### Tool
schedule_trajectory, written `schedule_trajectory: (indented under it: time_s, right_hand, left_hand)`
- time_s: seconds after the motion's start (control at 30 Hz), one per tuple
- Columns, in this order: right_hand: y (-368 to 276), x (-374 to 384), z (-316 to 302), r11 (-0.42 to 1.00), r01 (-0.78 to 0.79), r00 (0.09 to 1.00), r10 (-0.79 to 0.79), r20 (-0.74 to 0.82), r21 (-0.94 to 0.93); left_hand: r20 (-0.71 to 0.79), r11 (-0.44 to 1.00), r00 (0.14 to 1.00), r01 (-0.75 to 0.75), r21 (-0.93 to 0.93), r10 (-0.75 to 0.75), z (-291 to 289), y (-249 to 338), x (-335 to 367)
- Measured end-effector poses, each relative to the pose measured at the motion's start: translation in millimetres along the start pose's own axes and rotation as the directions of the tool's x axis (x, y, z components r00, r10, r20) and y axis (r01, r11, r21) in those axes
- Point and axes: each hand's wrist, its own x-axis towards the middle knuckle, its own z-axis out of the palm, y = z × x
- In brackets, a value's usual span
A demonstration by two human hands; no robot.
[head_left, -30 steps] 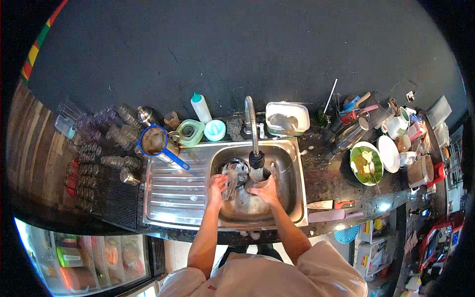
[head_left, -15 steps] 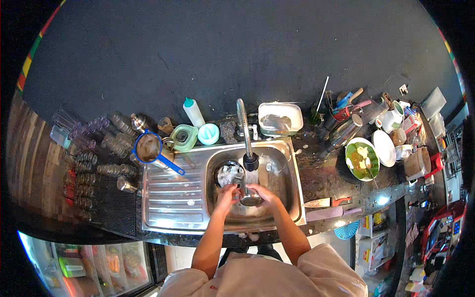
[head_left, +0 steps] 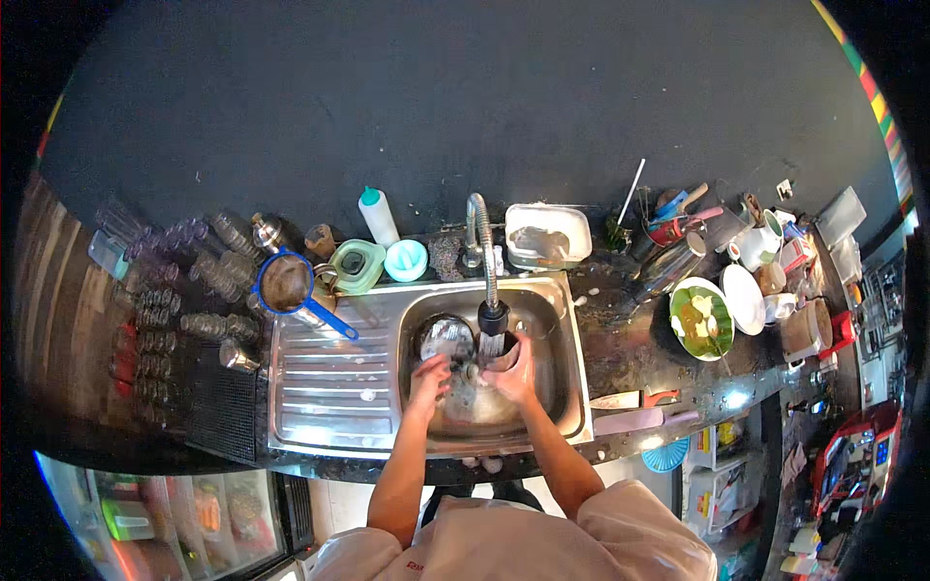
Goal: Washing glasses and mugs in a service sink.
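In the sink basin [head_left: 557, 416], my right hand [head_left: 518, 378] is wrapped round a metal cup [head_left: 497, 364], tilted under the tap's spray. My left hand [head_left: 427, 385] hovers to its left, apart from the cup, fingers loosely spread with nothing visible in them. Water runs down from the black head of the spring-necked faucet [head_left: 492, 317] beside my right fingers. Behind my left hand a round, shiny metal bowl [head_left: 446, 334] with white suds rests in the basin. Splashing water blurs the basin floor between my hands.
A blue-rimmed strainer [head_left: 287, 283] lies at the ridged drainboard [head_left: 329, 407]; glasses stand further left. Behind are a squeeze bottle [head_left: 379, 218], green tub [head_left: 356, 266] and white container [head_left: 548, 235]. At right lie a knife [head_left: 616, 400] and a plate with food scraps [head_left: 701, 320].
My left hand has let go of the metal cup and moved slightly left. My right hand has tilted the cup and brought it up under the water.
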Motion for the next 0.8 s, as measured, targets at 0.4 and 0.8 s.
schedule_trajectory:
  time_s: [0.4,0.8]
  right_hand:
    - [-21.7,-1.7,5.9,0.997,-0.018,0.990,0.007,0.142,0.076]
    - [-48.8,6.9,3.5,0.985,-0.133,0.990,0.136,-0.020,0.106]
  left_hand:
    - [-0.061,0.993,0.998,-0.030,-0.116,0.023,-19.4,9.9,-5.7]
    - [-0.045,0.998,0.998,-0.035,-0.047,0.032,-20.0,24.3,-7.6]
